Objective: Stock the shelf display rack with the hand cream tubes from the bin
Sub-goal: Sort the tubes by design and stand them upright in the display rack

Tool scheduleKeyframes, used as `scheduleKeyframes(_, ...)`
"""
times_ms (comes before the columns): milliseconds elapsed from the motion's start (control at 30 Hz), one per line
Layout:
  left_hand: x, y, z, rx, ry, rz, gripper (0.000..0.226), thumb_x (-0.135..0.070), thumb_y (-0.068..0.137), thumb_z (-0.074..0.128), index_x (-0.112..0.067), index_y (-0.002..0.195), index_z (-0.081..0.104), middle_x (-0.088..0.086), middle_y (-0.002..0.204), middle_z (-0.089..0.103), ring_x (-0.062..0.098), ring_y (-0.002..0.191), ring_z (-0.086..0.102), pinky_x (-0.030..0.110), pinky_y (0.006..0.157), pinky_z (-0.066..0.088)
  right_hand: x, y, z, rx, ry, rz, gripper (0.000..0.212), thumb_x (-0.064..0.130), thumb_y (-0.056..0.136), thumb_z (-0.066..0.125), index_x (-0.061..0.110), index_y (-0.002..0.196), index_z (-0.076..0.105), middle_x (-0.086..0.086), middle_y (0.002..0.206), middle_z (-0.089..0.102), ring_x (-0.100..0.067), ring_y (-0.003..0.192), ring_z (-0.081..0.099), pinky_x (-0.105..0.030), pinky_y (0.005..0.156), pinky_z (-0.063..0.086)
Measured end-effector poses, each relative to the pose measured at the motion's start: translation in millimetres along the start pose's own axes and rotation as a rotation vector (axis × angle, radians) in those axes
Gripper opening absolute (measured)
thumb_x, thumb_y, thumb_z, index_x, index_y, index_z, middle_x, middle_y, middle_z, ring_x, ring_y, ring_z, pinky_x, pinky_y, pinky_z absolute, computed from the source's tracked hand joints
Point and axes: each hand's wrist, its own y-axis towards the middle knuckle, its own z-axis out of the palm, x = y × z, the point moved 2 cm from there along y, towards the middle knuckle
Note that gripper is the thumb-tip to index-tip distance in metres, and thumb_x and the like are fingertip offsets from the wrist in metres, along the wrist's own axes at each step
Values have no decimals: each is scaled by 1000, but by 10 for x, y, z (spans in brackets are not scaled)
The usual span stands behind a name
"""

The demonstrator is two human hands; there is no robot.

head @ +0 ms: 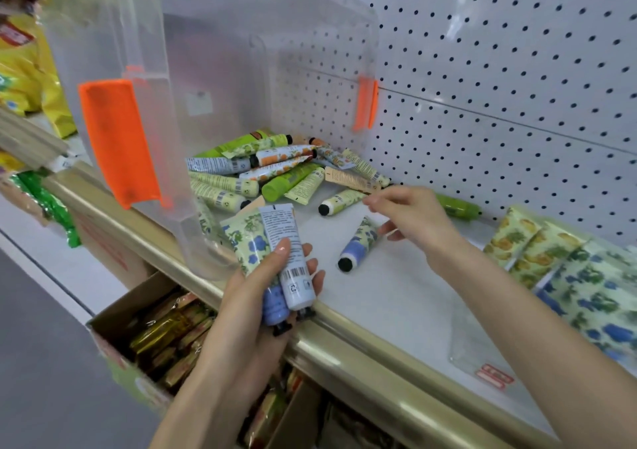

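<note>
Left hand (246, 298) grips two blue-flower tubes (286, 241) side by side, thumb across the fronts, fingers wrapped behind, caps pointing down past the palm. Right hand (417, 221) is loose, fingers spread, grasping nothing. It hovers just over the crimped end of a lone blue tube (358, 245) lying on the shelf (396, 303) between the two hands; can't tell if a fingertip touches it. Handling, as a guess: small plastic tubes, light, squashy in the body, stiff at the crimp and cap, glossy so a bit slippery. Several stack in one hand without trouble and they're not fragile. Best hold is probably across the mid-body with thumb opposite fingers, or a pinch at the flat crimp to lift one off the shelf. Counts: two tubes in the left hand and one blue one under the right. One black-capped pale tube (341, 202) lies just beyond the right fingertips, and one green tube (458, 207) sits partly hidden behind the right hand. The pile (262, 172) is beyond the left hand at the mouth of the clear bin (213, 52), which lies tipped on its side. It holds maybe a dozen or more, overlapped, so no exact count. The bin has two orange latches (117, 138). The display rack (568, 276) is to the right of the right forearm, holding rows of yellow-fruit and blue-flower packs, number unclear.
</note>
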Motion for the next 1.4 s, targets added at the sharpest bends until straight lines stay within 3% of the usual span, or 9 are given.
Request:
scheduleKeyframes(33,3,-3,4,-4,8,4,50,-25,66,67,-9,113,63,8,88,76,17,70,73,27,57,58,-8,-9,-24,-30,-24,21,3,27,86,66,25,85,68,0,90,67,-9,54,60,-16,46,45)
scheduleKeyframes(233,10,8,39,-10,14,38,50,-25,67,66,-8,115,61,6,86,76,14,68,72,27,56,58,-192,-50,107,103,-235,246,74,53,67,77,18,125,46,-9,122,50,-21,95,61,-28,71,48)
scheduleKeyframes(333,16,7,35,-7,30,48,51,-26,68,66,-8,116,61,6,87,76,15,70,72,26,56,58,-147,4,114,139,-269,294,84,53,66,78,12,131,44,-7,115,54,-17,88,61,-26,64,49)
scheduleKeyframes(433,20,2,28,-5,56,54,52,-27,68,66,-9,117,61,6,88,76,15,70,72,25,56,57,-73,-1,133,190,-102,371,75,36,66,83,10,126,47,-4,85,58,-11,62,53,-19,45,43)
scheduleKeyframes(600,31,-6,34,-6,140,84,49,-30,69,67,-13,115,62,5,90,76,14,70,72,24,55,56,-20,-71,78,158,353,403,51,2,75,76,8,117,48,-15,89,66,-19,59,66,-28,50,58)
scheduleKeyframes(867,49,-36,65,13,197,137,46,-31,72,66,-16,116,60,5,95,75,15,78,73,24,59,57,350,-220,-198,283,627,173,19,11,82,66,15,100,62,-3,84,70,-14,65,67,-22,59,56)
scheduleKeyframes(1100,17,-54,128,61,202,117,59,-51,68,63,-16,116,63,3,92,75,13,72,71,23,56,55,630,-443,176,518,544,47,18,4,79,69,15,92,64,-4,82,70,-16,67,66,-28,64,57)
scheduleKeyframes(1200,15,-49,95,71,262,91,61,-62,57,69,-21,102,72,7,96,75,18,83,68,32,74,49,658,-460,320,523,515,6,18,3,79,70,13,93,65,-4,81,68,-14,70,65,-26,64,56)
scheduleKeyframes(1400,-43,-111,42,112,194,53,70,-38,51,79,-15,114,62,5,95,75,15,82,73,23,59,56,692,-446,398,397,196,-144,31,30,71,79,28,101,72,3,80,54,-1,69,49,-10,59,37)
